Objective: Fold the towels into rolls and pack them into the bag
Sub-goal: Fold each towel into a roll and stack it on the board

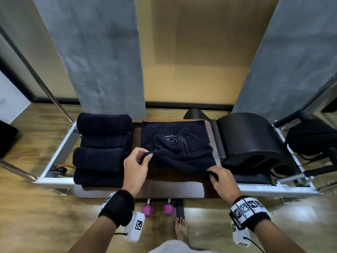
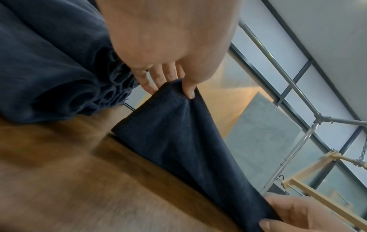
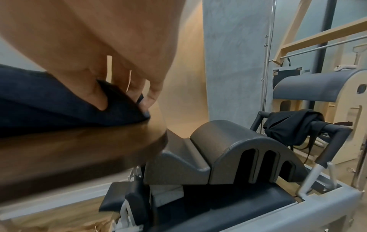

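A dark navy towel (image 1: pixel 177 143) lies spread and rumpled on the brown wooden board (image 1: pixel 164 187) in the head view, with white lettering near its middle. My left hand (image 1: pixel 138 162) pinches its near left corner, lifted off the board; the left wrist view shows thumb and fingers pinching that towel (image 2: pixel 178 133) corner. My right hand (image 1: pixel 218 177) grips the near right corner, seen as towel (image 3: pixel 69 106) held in the curled fingers. Several rolled navy towels (image 1: pixel 102 150) lie side by side left of it. A black bag (image 1: pixel 310 139) hangs at the far right.
A black arched barrel (image 1: pixel 249 139) stands right of the board on the white-framed exercise machine (image 1: pixel 56 154). Two pink dumbbells (image 1: pixel 157 209) lie on the floor under the board's near edge, beside my bare foot (image 1: pixel 180 229). Grey panels and metal poles stand behind.
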Motion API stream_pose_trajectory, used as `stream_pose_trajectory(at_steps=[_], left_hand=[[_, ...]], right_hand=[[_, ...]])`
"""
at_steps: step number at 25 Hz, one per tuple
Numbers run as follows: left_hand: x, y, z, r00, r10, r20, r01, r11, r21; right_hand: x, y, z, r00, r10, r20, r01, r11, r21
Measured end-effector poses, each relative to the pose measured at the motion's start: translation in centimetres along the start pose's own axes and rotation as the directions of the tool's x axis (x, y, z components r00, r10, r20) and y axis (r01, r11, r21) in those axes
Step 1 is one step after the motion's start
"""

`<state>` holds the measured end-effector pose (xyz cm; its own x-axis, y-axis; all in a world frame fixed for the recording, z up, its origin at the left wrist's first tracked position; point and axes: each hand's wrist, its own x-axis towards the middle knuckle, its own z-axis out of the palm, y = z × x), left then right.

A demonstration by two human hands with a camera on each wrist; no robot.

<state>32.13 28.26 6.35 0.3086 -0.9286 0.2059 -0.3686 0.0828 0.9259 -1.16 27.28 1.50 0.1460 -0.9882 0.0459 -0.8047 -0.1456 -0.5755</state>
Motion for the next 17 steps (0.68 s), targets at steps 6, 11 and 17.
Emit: stream_pose_trajectory(at_steps=[6, 11, 17], left_hand=[[8.3, 0.8, 2.8, 0.988, -0.051, -0.143, 0.058, 0.997, 0.045], [15.7, -0.8, 6.0, 0.951, -0.189, -0.246, 0.219, 0.970, 0.101], [21.0, -4.8, 9.4, 0.859, -0.410, -0.307, 0.469, 0.870, 0.149]], right_hand=[[10.0, -0.2, -6.4, 0.990, 0.068, -0.124, -0.017, 0.926, 0.377], [20.9, -0.1, -7.3, 0.985, 0.136, -0.106, -0.089, 0.927, 0.364], [28.2, 2.9, -3.0, 0.950, 0.309, 0.043, -0.312, 0.931, 0.188]])
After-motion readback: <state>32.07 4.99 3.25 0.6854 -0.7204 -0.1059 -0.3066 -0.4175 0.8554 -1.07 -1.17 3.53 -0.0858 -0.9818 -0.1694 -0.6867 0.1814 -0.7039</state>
